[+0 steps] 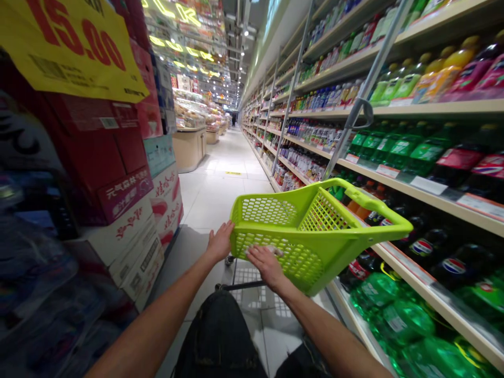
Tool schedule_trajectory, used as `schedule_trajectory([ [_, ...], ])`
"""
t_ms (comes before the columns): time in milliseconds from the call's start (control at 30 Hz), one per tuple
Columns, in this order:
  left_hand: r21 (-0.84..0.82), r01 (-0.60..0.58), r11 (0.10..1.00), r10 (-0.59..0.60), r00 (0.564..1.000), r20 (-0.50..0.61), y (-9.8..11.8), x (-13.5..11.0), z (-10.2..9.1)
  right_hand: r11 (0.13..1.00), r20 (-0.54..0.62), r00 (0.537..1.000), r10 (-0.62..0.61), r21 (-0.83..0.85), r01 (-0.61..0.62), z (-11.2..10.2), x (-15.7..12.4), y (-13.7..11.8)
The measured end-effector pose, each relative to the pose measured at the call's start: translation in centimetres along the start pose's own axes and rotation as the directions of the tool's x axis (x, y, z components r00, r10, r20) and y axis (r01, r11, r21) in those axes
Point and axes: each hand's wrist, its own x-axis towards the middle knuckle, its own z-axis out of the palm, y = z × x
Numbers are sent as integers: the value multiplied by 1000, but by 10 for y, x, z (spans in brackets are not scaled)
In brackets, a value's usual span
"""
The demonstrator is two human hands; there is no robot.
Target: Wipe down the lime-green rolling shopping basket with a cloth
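A lime-green shopping cart (334, 247) with perforated plastic sides stands crosswise in front of me, its handle toward the shelves on the right. My left hand (221, 241) holds the corner at the cart's left end, fingers against the edge. My right hand (266, 265) lies against the near side panel, fingers pressing a small white cloth (277, 251) onto the perforated plastic. Most of the cloth is hidden under those fingers. Between the panels I can see part of the basket's inside. Below it show a dark lower frame bar and a caster.
Shelves of bottled drinks (421, 149) line the right side, with green bottle packs (401, 315) at the bottom. Stacked cartons (129, 247) rise on the left under a yellow price sign (79, 47). A tiled aisle (228, 152) runs ahead past display counters (189, 147).
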Motion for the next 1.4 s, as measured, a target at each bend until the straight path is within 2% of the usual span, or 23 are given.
schedule_trajectory([
  [133, -11, 23, 1000, -23, 1000, 9, 1, 1, -2, 995, -84, 992, 97, -12, -99, 0, 59, -2],
  [200, 4, 16, 1000, -16, 1000, 27, 1, 0, -4, 998, -46, 997, 65, -25, -66, 8, 66, -4],
  [300, 26, 2, 1000, -3, 999, 48, 0, -2, -7, 999, 79, 996, -32, -25, 34, 25, 41, -10],
  [367, 26, 5, 1000, -6, 999, 47, 0, -2, -7, 998, 114, 992, -53, -25, 56, 29, 21, -12],
  [433, 19, 8, 1000, -9, 999, 43, 0, 0, -6, 998, 84, 995, -56, -22, 58, 20, 17, -9],
  [600, 28, 20, 999, -21, 999, 43, 4, 4, -5, 999, -29, 999, -15, -41, 14, -10, 46, 14],
  [667, 60, 32, 998, -35, 998, 46, 7, 3, -6, 997, 11, 998, -54, -51, 55, -9, 39, 18],
  [767, 95, 24, 995, -27, 999, 26, 13, 0, -6, 992, 98, 989, -111, -41, 115, 0, 9, 17],
  [867, 97, -33, 995, 35, 999, -15, 26, 0, -4, 996, 61, 995, -77, -33, 79, -8, -3, 19],
  [1000, 83, -131, 988, 132, 991, -17, 49, 7, 0, 998, -57, 998, 5, -55, -8, -35, 16, 38],
  [1100, 84, -163, 983, 165, 986, -16, 57, 11, 1, 996, 11, 1000, -4, -93, 5, -38, 4, 51],
  [1167, 100, -170, 980, 174, 984, -26, 56, 11, 0, 994, 89, 996, -3, -112, 13, -32, -22, 54],
  [1233, 114, -161, 980, 165, 986, -26, 56, 11, -2, 993, 120, 993, 9, -120, 5, -29, -45, 53],
  [1300, 117, -119, 986, 122, 992, -20, 61, 13, -5, 993, 82, 996, 17, -114, -7, -34, -53, 53],
  [1400, 87, -131, 988, 133, 991, -17, 79, 16, -5, 992, -45, 996, 74, -102, -78, -52, -33, 61],
])
